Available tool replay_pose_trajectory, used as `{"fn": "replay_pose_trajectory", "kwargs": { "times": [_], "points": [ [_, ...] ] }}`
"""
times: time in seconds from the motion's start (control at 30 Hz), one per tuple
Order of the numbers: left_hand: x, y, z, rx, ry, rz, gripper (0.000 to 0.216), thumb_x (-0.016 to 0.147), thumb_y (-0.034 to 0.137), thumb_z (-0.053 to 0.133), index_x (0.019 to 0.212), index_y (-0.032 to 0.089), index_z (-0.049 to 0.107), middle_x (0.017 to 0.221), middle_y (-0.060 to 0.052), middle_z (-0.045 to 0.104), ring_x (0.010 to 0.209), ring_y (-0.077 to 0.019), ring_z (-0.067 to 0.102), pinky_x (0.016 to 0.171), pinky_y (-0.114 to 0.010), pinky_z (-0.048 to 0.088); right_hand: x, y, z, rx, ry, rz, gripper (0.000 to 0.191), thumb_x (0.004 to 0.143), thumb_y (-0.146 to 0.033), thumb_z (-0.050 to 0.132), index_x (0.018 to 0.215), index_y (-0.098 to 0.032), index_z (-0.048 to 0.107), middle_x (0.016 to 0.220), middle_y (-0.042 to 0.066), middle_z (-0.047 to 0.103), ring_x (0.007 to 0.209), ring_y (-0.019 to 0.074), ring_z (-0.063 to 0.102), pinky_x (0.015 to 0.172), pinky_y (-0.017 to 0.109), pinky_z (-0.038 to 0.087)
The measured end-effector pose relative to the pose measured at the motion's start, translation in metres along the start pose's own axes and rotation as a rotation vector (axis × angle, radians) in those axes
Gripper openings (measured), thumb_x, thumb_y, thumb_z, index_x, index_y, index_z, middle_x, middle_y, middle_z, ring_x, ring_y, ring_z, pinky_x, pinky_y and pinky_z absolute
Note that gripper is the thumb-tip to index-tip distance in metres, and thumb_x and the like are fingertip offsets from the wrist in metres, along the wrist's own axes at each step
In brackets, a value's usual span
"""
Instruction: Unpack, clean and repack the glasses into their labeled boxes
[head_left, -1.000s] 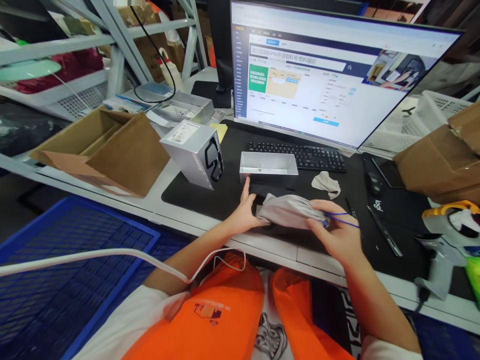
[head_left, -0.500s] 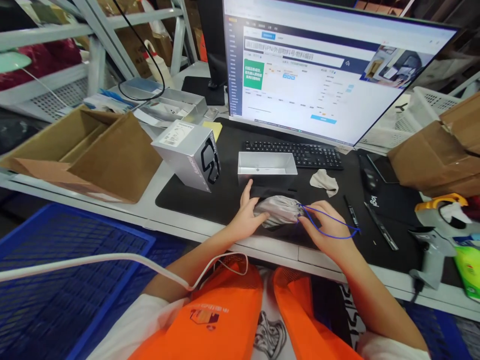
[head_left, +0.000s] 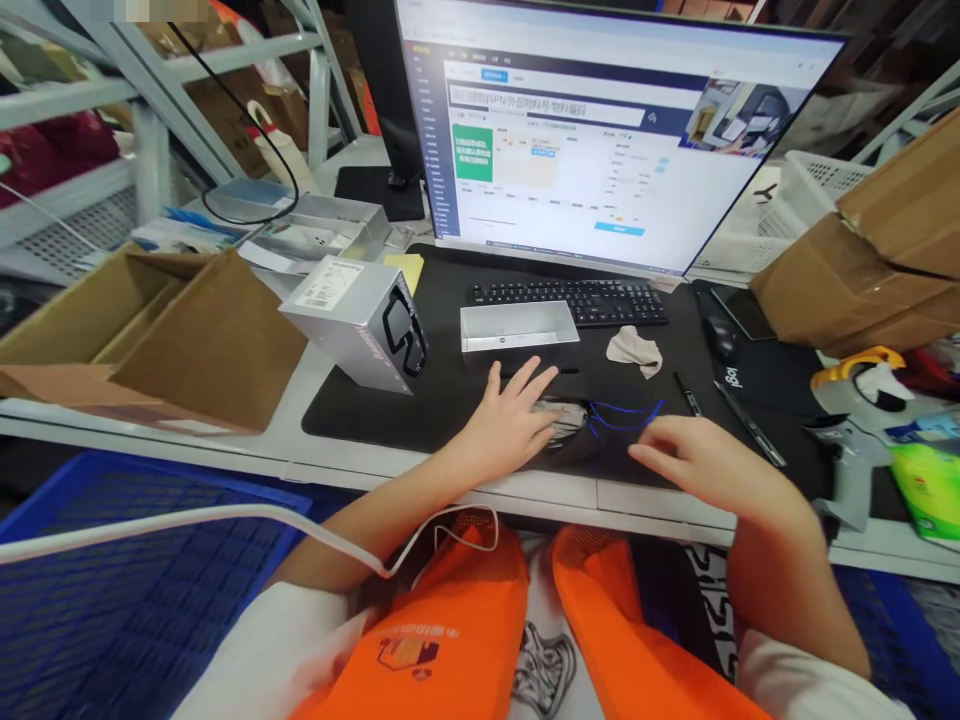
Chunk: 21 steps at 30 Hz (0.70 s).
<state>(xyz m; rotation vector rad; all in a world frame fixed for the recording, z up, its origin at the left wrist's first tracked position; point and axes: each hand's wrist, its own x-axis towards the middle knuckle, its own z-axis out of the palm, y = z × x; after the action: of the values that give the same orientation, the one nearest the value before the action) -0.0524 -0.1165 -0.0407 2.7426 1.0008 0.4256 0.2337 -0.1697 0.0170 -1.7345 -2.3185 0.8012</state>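
Note:
A small grey drawstring pouch [head_left: 568,420] lies on the black desk mat near its front edge. My left hand [head_left: 506,425] rests over the pouch's left part, fingers spread, hiding some of it. Blue cord [head_left: 622,408] trails rightward from the pouch's neck. Beside the cord's far end is my right hand [head_left: 697,460], its fingers loosely curled and thumb apart, with nothing visible in it. Just behind the left hand sits an open silver-grey box tray [head_left: 517,328]. Farther left stands a silver box [head_left: 360,325] with a black glasses picture.
A keyboard [head_left: 600,303] lies below the monitor [head_left: 555,190]. To the right are a grey cloth [head_left: 635,350], pens [head_left: 750,425], a mouse [head_left: 720,337], a tape roll [head_left: 862,395] and a barcode scanner [head_left: 855,470]. An open cardboard box [head_left: 217,350] stands left; a white cable [head_left: 225,512] crosses in front.
My right hand has let go of the pouch's neck and moved right. My left hand has shifted from gripping the pouch's side to lying spread over it. The pouch now rests lower on the mat.

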Motion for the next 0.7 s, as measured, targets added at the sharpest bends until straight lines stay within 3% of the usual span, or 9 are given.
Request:
{"fn": "replay_pose_trajectory", "kwargs": {
  "times": [0.07,0.13,0.17,0.23,0.33,0.47,0.57,0.63,0.7],
  "points": [
    [0.009,0.0,-0.001,0.017,-0.029,0.068,0.033,0.098,0.03,0.062,0.128,0.023,0.072,0.169,-0.017,0.032,0.159,-0.042,0.021,0.12,-0.08,0.015,-0.01,0.003,-0.004,0.14,0.131,-0.034,0.036,0.095,-0.052,0.063,0.075,-0.024,0.069,0.07,0.002,0.067,0.06,0.0168,0.06,0.056,0.029,0.045],
    [0.018,0.0,-0.001,-0.01,-0.076,0.117,0.031,0.096,0.027,0.064,0.125,0.021,0.073,0.168,-0.017,0.033,0.158,-0.0409,0.024,0.123,-0.076,0.016,-0.005,0.005,0.006,0.193,0.337,-0.056,0.028,0.09,-0.05,0.069,0.099,-0.024,0.074,0.096,0.006,0.075,0.088,0.0233,0.069,0.077,0.034,0.056],
    [0.022,-0.001,-0.001,-0.042,-0.099,0.126,0.029,0.096,0.026,0.064,0.123,0.02,0.074,0.167,-0.017,0.035,0.157,-0.0408,0.027,0.123,-0.075,0.019,0.002,0.007,0.016,0.189,0.399,-0.053,0.039,0.086,-0.045,0.072,0.118,-0.023,0.071,0.117,0.009,0.074,0.108,0.0281,0.068,0.093,0.04,0.056],
    [0.025,-0.006,-0.002,-0.137,-0.109,0.137,0.029,0.097,0.024,0.061,0.124,0.02,0.073,0.166,-0.017,0.036,0.157,-0.0389,0.029,0.124,-0.071,0.025,0.017,0.01,0.039,0.178,0.283,-0.011,0.069,0.08,-0.034,0.072,0.145,-0.019,0.058,0.142,0.014,0.063,0.131,0.0335,0.059,0.111,0.049,0.049],
    [0.011,-0.021,-0.005,-0.284,0.028,0.129,0.032,0.102,0.028,0.054,0.129,0.02,0.07,0.165,-0.016,0.038,0.16,-0.033,0.023,0.127,-0.061,0.029,0.033,0.018,0.072,0.198,0.072,0.074,0.077,0.081,-0.022,0.061,0.156,-0.013,0.046,0.149,0.017,0.058,0.134,0.032,0.059,0.115,0.049,0.047],
    [-0.03,-0.04,0.004,-0.29,0.171,0.022,0.041,0.101,0.041,0.057,0.135,0.019,0.064,0.169,-0.018,0.028,0.161,-0.038,0.014,0.128,-0.066,0.021,0.036,0.024,0.09,0.209,0.217,0.128,0.061,0.085,-0.015,0.05,0.145,-0.011,0.057,0.142,0.017,0.064,0.128,0.0293,0.064,0.112,0.045,0.048],
    [-0.054,-0.041,0.022,-0.313,0.241,-0.143,0.05,0.101,0.041,0.057,0.146,0.019,0.054,0.171,-0.019,0.018,0.16,-0.0371,0.019,0.127,-0.062,0.027,0.035,0.019,0.076,0.217,0.274,0.174,0.051,0.085,-0.014,0.049,0.134,-0.013,0.065,0.11,0.011,0.077,0.099,0.0248,0.073,0.091,0.037,0.055],
    [-0.058,-0.037,0.034,-0.368,0.271,-0.239,0.053,0.102,0.038,0.055,0.151,0.021,0.047,0.165,-0.019,0.034,0.154,-0.0316,0.035,0.125,-0.055,0.036,0.034,0.006,0.06,0.226,0.29,0.149,0.045,0.087,-0.016,0.05,0.129,-0.016,0.066,0.087,0.004,0.075,0.078,0.0197,0.07,0.076,0.031,0.053],
    [-0.053,-0.032,0.041,-0.389,0.283,-0.293,0.054,0.101,0.036,0.056,0.151,0.02,0.043,0.152,-0.017,0.05,0.143,-0.0281,0.05,0.121,-0.05,0.042,0.036,-0.016,0.047,0.216,0.27,0.068,0.033,0.092,-0.02,0.051,0.119,-0.019,0.069,0.081,0.0,0.073,0.069,0.0165,0.066,0.069,0.028,0.048]
  ]
}}
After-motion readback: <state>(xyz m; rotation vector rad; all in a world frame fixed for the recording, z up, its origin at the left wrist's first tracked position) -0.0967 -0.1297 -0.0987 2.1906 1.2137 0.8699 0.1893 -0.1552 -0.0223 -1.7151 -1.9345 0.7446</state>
